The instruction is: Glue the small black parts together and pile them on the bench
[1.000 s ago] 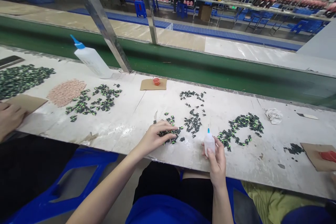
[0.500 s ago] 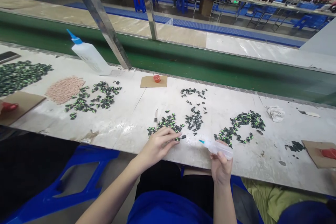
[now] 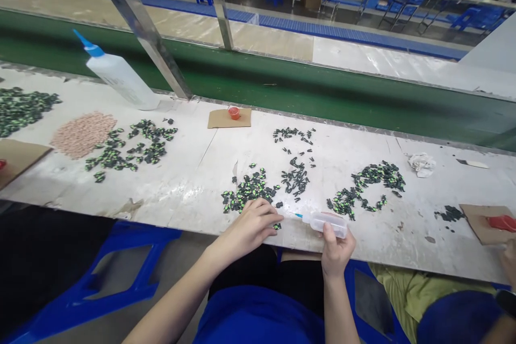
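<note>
My left hand (image 3: 252,226) is closed near the front edge of the table, a small black-and-green piece (image 3: 277,226) showing at its fingertips. In my right hand (image 3: 337,250) is a small clear squeeze bottle (image 3: 328,224), tilted almost level. Its thin blue tip points left, a short gap from my left fingers. Just beyond my left hand lies a loose pile of black-and-green pieces (image 3: 252,188). Small dark slender parts (image 3: 295,178) are scattered right of that pile. Farther right, more black-and-green pieces (image 3: 379,173) form a rough ring.
A large white bottle (image 3: 123,80) with a blue nozzle leans near a metal post (image 3: 147,37). Pink bits (image 3: 83,134) are heaped at left. A red cup (image 3: 234,113) sits on cardboard (image 3: 217,119). Crumpled tissue (image 3: 421,164) lies right; another person's hand (image 3: 510,258) shows at the right edge.
The squeeze bottle has moved left and levelled out, bringing its blue tip closer to my left fingers. My left hand has turned slightly, and the view has shifted a little.
</note>
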### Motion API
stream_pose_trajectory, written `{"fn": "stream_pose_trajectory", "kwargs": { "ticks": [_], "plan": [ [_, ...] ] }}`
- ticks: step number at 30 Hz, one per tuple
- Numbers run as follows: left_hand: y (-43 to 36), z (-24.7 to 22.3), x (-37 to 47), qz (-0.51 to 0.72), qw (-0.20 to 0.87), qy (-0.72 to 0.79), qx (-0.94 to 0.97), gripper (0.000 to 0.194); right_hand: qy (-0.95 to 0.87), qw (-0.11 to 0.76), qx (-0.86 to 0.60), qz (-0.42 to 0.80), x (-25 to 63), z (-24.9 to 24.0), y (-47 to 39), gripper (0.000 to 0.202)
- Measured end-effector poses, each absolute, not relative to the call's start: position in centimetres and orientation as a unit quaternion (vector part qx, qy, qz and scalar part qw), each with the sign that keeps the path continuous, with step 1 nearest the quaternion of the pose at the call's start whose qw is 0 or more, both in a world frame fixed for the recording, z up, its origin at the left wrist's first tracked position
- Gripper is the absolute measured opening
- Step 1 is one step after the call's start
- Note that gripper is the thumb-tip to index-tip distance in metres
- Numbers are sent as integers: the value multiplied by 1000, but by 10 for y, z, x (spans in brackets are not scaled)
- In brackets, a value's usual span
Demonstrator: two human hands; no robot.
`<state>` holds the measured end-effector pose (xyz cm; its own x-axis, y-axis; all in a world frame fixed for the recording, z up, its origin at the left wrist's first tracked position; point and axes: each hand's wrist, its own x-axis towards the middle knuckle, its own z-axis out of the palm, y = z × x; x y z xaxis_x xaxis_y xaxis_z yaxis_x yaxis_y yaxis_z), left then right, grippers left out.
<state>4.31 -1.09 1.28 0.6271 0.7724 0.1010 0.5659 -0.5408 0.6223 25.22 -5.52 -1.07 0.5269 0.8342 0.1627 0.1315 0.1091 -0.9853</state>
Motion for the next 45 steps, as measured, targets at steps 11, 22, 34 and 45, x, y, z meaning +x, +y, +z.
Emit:
{"fn": "stream_pose_trajectory", "kwargs": {
  "ticks": [11,22,34,45],
  "plan": [
    [-21,-6,41,294,285,468,783,26,-535,551,-605,213,239,0,-58,16],
    [-25,-8,44,297,268,501,767,21,-574,523,-599,195,232,1,-55,18],
    [-24,-4,45,294,274,502,766,19,-567,527,-607,180,231,2,-54,29],
    [-24,-2,45,278,287,516,758,15,-562,537,-596,202,232,1,-55,25]
  ]
}}
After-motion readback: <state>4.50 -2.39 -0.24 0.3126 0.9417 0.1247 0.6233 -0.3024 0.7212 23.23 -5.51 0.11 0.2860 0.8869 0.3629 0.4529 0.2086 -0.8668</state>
